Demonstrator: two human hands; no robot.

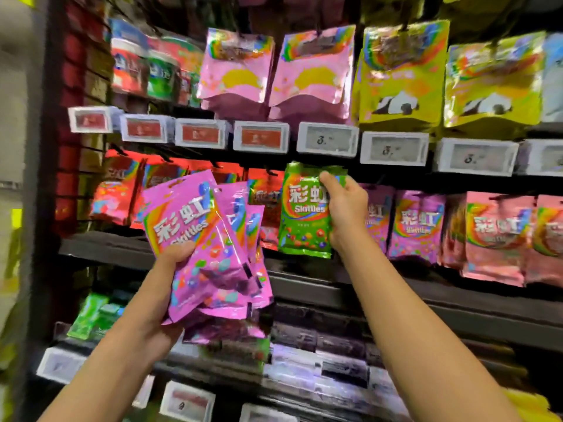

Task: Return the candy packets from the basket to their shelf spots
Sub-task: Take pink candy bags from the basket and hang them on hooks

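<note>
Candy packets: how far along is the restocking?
Midway, it seems. Red, purple and pink packets already hang in the row. The right hand holds a green packet up at the hooks; the left hand grips a bunch of pink packets still waiting. The basket is out of view.

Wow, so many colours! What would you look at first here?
Probably the green Skittles packet in the middle, pinched at its top by the right hand against the shelf row. Next, the fan of bright pink Skittles packets gripped in the left hand lower left. Above hang shiny yellow panda bags at the upper right.
</note>
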